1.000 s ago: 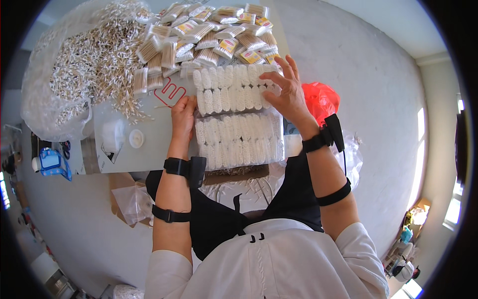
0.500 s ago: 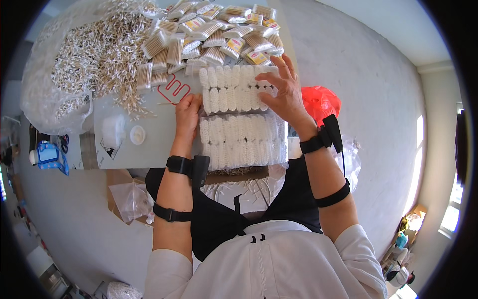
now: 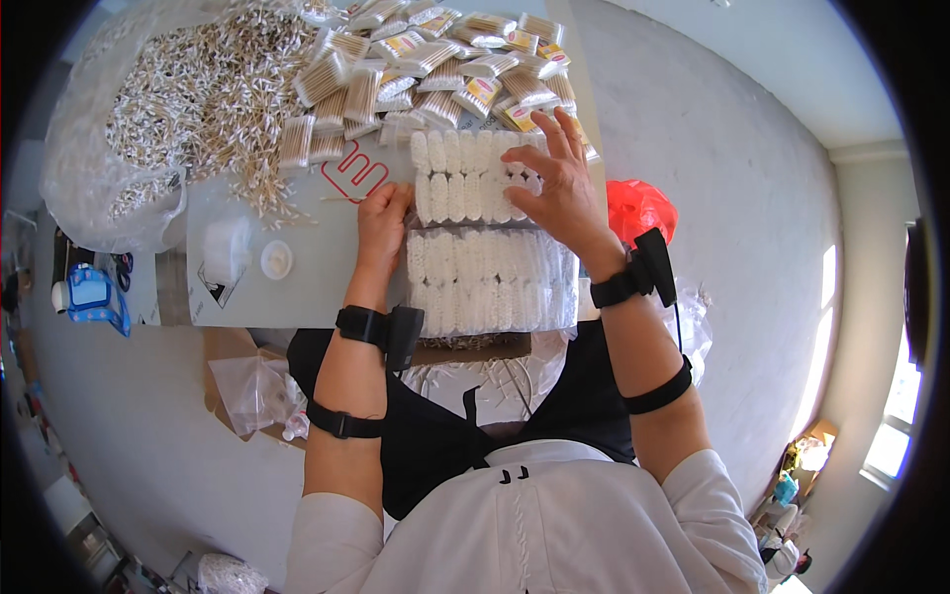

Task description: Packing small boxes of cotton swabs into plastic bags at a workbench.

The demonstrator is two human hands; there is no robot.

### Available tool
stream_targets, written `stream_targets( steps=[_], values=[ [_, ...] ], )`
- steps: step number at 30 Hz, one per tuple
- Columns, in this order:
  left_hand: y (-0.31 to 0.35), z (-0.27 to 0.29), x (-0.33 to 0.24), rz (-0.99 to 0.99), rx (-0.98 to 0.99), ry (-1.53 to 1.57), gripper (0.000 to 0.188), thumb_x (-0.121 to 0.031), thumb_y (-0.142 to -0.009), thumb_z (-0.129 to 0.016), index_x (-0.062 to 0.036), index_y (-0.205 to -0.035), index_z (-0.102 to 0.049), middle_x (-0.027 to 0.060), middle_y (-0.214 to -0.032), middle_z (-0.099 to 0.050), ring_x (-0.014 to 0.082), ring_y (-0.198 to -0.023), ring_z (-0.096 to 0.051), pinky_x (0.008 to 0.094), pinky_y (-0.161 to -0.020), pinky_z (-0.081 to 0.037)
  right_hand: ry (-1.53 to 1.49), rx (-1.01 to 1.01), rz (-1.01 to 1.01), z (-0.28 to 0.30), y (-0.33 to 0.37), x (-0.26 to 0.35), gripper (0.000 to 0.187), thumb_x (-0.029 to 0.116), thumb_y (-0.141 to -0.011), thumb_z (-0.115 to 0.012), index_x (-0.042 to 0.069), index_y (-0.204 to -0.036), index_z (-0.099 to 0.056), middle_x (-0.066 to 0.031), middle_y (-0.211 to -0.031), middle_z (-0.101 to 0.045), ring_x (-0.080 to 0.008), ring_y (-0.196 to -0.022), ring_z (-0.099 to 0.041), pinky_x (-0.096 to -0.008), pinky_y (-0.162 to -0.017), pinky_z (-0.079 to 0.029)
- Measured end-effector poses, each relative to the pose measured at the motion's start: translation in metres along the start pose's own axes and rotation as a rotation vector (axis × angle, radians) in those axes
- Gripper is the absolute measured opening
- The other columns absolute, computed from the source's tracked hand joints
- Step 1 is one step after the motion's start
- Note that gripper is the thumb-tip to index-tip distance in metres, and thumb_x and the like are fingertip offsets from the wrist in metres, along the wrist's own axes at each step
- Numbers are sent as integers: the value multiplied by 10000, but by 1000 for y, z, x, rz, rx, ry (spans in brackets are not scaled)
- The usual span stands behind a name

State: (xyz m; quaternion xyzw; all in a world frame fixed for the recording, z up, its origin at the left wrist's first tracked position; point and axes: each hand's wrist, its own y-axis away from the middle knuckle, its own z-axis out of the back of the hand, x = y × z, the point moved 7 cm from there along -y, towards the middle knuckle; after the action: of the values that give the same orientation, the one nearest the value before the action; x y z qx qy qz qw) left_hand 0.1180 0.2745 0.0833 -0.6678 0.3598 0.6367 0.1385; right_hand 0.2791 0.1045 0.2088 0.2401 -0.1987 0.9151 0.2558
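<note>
Two blocks of white-tipped cotton swab packs stand one behind the other at the table's front edge. The far block [image 3: 450, 178] and the near block [image 3: 485, 287] each show rows of white tips upward, with clear plastic around them. At the far block's left side is my left hand [image 3: 381, 228], its fingers curled closed; what they pinch, perhaps the plastic's edge, is hidden. Over the far block's right part hovers my right hand [image 3: 564, 193], thumb and fingers apart, covering some tips. Whether its fingertips touch the tips is unclear.
Filled swab packs [image 3: 430, 74] lie heaped behind the blocks. Left of them, loose swabs [image 3: 218, 109] spill from a large clear bag [image 3: 74, 188]. A small white round lid [image 3: 277, 260] lies on the table [image 3: 327, 287]. A red plastic bag [image 3: 641, 210] hangs at the right edge.
My right hand has shifted slightly left over the far block, its fingers still apart. My left hand stays closed at the block's left side. The whole view has moved a little.
</note>
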Motion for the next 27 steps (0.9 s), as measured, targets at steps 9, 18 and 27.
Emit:
stream_targets(
  steps=[9, 18, 27],
  values=[
    [0, -1, 1, -11, 11, 23, 293, -179, -961, -581, -41, -703, -572, -46, -667, -522, 39, -623, -413, 219, -571, -349, 31, 26, -18, -6, -2, 0, 317, 162, -674, -719, 165, -990, -696, -133, -1488, -366, -387, -1444, -173, -506, -1155, -222],
    [1, -3, 0, -11, 20, 24, 294, -174, -960, -582, -47, -696, -566, -51, -662, -512, 38, -620, -404, 219, -567, -342, 20, 0, 45, -14, -7, 16, 316, 148, -648, -723, 175, -962, -699, -156, -1414, -420, -412, -1407, -239, -520, -1155, -205],
    [0, -2, 0, -40, 15, 8, 294, -171, -957, -584, -45, -692, -572, -53, -656, -512, 37, -618, -404, 219, -560, -338, -25, 7, 30, -20, -12, 22, 318, 168, -651, -733, 169, -967, -697, -169, -1414, -421, -416, -1407, -235, -511, -1155, -208]
  ],
)
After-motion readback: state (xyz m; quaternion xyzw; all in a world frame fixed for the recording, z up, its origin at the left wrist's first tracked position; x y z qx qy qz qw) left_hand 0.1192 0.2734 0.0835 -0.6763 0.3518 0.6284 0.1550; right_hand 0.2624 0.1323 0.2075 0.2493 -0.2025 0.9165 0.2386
